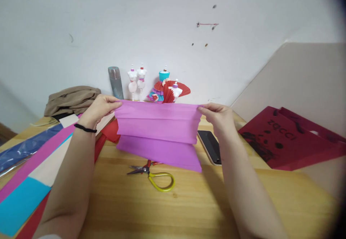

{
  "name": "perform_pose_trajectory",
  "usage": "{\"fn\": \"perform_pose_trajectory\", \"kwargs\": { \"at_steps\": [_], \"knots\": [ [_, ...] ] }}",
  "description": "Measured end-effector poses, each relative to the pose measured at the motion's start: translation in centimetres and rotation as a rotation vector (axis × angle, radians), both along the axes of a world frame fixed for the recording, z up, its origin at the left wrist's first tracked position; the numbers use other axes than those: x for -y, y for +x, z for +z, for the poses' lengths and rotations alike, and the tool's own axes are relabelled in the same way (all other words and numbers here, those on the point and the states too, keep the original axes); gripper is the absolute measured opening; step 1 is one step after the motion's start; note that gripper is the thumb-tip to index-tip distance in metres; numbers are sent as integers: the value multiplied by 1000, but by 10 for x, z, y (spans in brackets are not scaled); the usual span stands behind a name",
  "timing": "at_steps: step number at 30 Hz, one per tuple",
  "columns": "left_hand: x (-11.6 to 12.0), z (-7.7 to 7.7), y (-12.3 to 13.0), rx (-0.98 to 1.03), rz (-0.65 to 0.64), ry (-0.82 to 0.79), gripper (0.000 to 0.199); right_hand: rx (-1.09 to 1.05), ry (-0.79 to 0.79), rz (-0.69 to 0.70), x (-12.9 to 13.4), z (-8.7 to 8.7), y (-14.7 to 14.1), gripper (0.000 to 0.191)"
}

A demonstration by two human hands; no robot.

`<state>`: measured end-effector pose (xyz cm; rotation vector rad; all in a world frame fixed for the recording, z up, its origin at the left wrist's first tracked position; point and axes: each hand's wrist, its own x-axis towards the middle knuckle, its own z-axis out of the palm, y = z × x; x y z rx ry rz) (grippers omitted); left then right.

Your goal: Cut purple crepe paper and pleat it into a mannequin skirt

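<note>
A sheet of purple crepe paper is stretched out upright above the table, with horizontal folds across it. My left hand pinches its upper left corner, and a black band circles that wrist. At the upper right corner, my right hand grips the paper between thumb and fingers. Scissors with yellow and red handles lie open on the wood just below the paper's lower edge; the paper hides part of the red handle. Beside my right hand a phone rests on the table.
Small mannequins, some dressed in coloured paper, stand against the wall by a grey flask. Coloured sheets and a brown cloth lie left. A red paper bag is at right on the wooden table.
</note>
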<state>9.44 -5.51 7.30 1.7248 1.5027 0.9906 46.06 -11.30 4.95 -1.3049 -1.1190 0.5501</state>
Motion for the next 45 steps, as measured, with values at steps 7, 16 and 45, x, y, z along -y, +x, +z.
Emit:
{"fn": "perform_pose_trajectory", "kwargs": {
  "at_steps": [7, 16, 45],
  "knots": [
    [3, 1, 3, -40, 45, -25, 24, -5, -36, 31, 0, -1, -1, 9],
    [-3, -5, 10, 381, 17, -143, 13, -191, -59, 49, -6, -6, 1, 10],
    [-5, -3, 5, 737, -60, -180, 16, -203, -173, 263, -14, -18, 8, 18]
  ]
}}
